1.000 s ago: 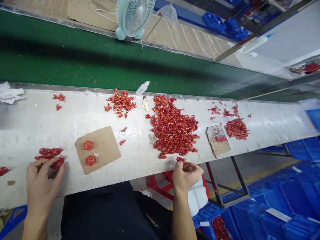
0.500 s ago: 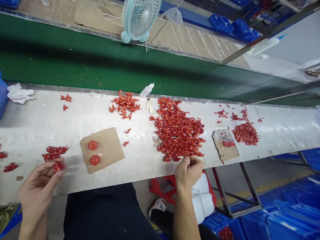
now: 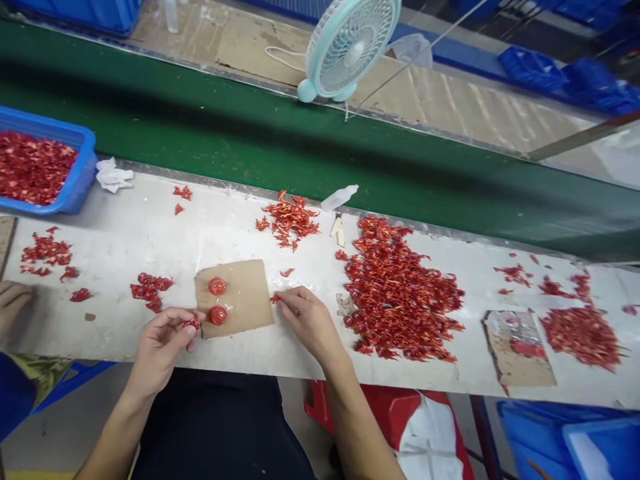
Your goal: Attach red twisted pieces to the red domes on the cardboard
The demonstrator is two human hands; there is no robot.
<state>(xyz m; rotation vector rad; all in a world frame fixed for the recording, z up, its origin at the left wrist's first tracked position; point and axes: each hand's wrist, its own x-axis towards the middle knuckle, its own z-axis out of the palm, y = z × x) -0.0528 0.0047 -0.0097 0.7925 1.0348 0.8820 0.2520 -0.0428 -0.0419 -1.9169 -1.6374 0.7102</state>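
- Two round red blobs [image 3: 217,286] sit on a cardboard square [image 3: 250,300], one above the other, on a white bench [image 3: 225,240].
- Left hand [image 3: 160,350]: fingers [image 3: 173,319] curled, pinching a small cluster of dried red chilies [image 3: 191,324] just beside the cardboard's left edge.
- Right hand [image 3: 310,320]: fingertips [image 3: 286,295] closed on a tiny chili sliver [image 3: 275,299] at the cardboard's right edge.
- Large chili heap [image 3: 400,293] lies right of the right hand; smaller heap [image 3: 290,220] lies beyond the cardboard.
- Blue tray [image 3: 85,150] holds more chilies, far left.
- Co-worker's hand [image 3: 13,303] rests at the bench's left end, near scattered chilies [image 3: 46,250].
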